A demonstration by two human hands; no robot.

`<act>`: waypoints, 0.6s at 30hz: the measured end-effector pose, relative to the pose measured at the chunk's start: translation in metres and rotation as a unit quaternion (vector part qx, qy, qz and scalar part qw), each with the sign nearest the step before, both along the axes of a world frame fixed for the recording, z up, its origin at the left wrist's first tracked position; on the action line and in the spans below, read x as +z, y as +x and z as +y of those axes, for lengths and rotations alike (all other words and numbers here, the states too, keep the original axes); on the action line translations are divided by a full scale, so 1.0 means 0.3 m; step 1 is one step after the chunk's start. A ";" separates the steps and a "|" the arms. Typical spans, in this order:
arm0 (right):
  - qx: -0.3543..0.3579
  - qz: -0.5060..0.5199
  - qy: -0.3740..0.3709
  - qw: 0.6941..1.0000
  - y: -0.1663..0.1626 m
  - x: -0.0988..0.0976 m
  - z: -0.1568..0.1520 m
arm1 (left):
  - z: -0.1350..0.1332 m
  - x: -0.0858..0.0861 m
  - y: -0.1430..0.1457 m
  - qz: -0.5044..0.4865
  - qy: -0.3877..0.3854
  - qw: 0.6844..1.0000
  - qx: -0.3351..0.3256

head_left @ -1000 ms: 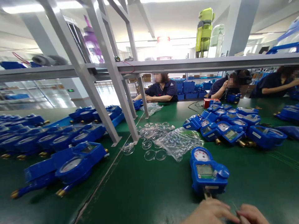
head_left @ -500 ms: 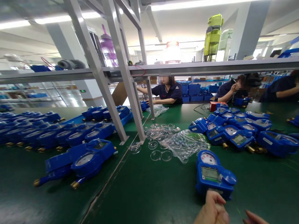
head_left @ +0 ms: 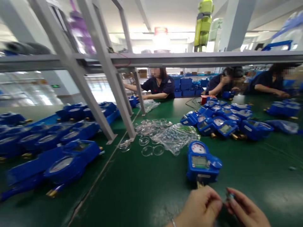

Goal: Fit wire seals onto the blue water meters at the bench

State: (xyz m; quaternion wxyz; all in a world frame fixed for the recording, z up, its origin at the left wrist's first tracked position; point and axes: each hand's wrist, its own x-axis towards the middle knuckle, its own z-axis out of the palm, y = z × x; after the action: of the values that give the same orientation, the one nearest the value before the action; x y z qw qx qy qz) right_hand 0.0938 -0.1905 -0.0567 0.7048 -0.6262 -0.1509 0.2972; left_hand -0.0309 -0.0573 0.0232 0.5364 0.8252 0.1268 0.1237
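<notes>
Low in the frame, my left hand (head_left: pixel 201 205) is closed, thumb against the curled fingers. Whatever it pinches, if anything, is hidden. Close beside it on the right, my right hand (head_left: pixel 247 209) pinches a small light-blue piece (head_left: pixel 230 196) between thumb and fingertips; it is too small and blurred to name. Just beyond both hands, a blue water meter (head_left: pixel 203 176) stands on the green table, with a round white dial and a small display on top. Its brass fitting (head_left: pixel 200 183) shows right behind my left hand.
Clear round covers (head_left: pixel 147 151) lie beside a plastic bag of small bluish parts (head_left: pixel 175 135). More blue meters (head_left: pixel 219 121) are heaped at right and others (head_left: pixel 62 167) at left. Grey shelf posts (head_left: pixel 118 94) rise from the table. A co-worker (head_left: pixel 159 85) sits opposite.
The view has swung to the right. My right hand has come further into view, beside the left, and the light-blue piece now shows in its fingers. The near meter still stands on the table.
</notes>
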 end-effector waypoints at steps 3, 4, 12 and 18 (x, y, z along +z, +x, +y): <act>-0.016 0.065 0.087 0.994 0.000 0.072 0.022 | 0.010 0.016 0.043 -0.003 0.006 0.998 0.058; -0.014 0.093 0.124 0.988 0.008 0.088 0.032 | 0.017 0.011 0.060 -0.003 0.013 0.998 0.068; 0.082 0.237 0.237 0.939 0.065 0.089 0.043 | 0.042 -0.072 0.134 -0.032 0.136 0.989 0.055; 0.094 0.226 0.228 0.942 0.092 0.086 0.034 | 0.028 -0.069 0.149 -0.047 0.172 0.983 0.052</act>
State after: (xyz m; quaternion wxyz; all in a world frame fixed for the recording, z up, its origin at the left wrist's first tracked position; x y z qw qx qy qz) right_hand 0.1213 -0.1804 -0.0309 0.8133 -0.3481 -0.1095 0.4533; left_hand 0.0137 -0.0489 0.0025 0.3847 0.8907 0.1209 0.2098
